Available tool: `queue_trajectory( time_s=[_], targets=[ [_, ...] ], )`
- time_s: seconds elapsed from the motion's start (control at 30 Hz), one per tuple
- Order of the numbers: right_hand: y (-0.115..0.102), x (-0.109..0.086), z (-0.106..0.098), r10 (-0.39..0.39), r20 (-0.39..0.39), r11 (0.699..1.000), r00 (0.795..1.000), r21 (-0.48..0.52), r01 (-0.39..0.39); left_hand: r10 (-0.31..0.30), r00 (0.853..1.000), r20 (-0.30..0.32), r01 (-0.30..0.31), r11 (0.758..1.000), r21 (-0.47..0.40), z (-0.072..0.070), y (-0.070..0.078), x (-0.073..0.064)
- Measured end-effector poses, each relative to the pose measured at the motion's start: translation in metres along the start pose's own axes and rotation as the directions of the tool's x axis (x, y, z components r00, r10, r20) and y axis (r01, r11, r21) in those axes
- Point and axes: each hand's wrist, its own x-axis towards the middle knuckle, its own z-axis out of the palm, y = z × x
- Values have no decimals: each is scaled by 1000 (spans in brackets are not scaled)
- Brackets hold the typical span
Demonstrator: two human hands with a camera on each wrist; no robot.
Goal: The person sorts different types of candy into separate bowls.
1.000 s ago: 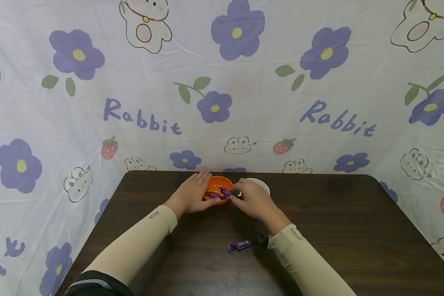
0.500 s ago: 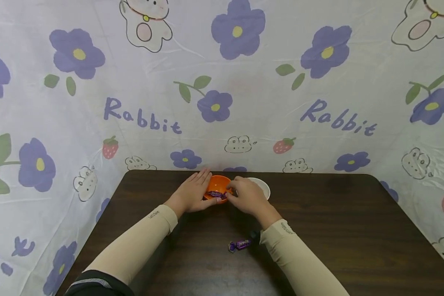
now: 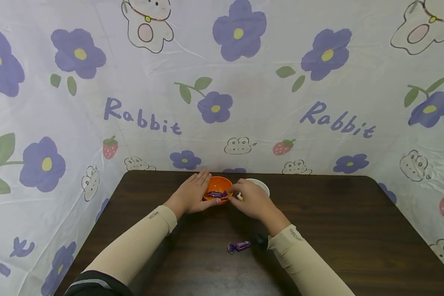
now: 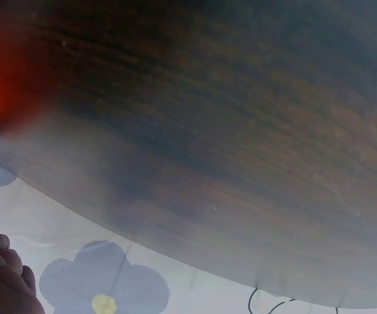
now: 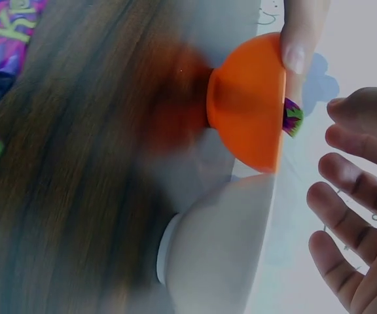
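My left hand holds the orange bowl from its left side, thumb along the near rim; in the left wrist view, its fingers lie against the bowl's wall. A purple-wrapped candy lies inside the bowl, and a green and purple wrapper end sticks up over the rim in the right wrist view. My right hand hovers by the bowl's right rim with fingers apart and nothing between them. Behind it stands a white bowl, partly hidden in the head view.
One more purple candy lies on the dark wooden table, nearer to me, beside my right wrist. Both bowls stand side by side near the table's far edge. A white curtain with flowers hangs right behind.
The candy that my right hand held over the orange bowl a second ago now lies inside it. The right hand reached left, let go and drew back slightly right. The left hand stayed put.
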Motion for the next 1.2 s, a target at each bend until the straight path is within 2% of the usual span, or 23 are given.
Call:
queue_trajectory(
  time_s=[0.23, 0.33, 0.57, 0.73, 0.93, 1.2],
  targets=[
    [-3, -15, -8, -54, -26, 999, 998, 4, 54, 8, 1000, 2, -9, 999, 34, 1, -1, 1],
    [-3, -23, -10, -58, -14, 998, 998, 6, 58, 7, 1000, 4, -7, 999, 41, 4, -1, 2],
    [-2, -45, -15, -42, 65, 999, 997, -8, 43, 7, 1000, -4, -7, 999, 43, 5, 0, 2],
    [1, -58, -17, -53, 126, 997, 991, 57, 46, 1, 1000, -8, -1, 999, 37, 4, 0, 1],
    [7, -69, -18, -78, 219, 990, 973, 131, 50, 3, 1000, -3, -3, 999, 36, 5, -1, 3],
    [14, -84, -17, -89, 250, 982, 964, 184, 43, 6, 1000, -4, -6, 999, 47, 8, -3, 4]
  ],
)
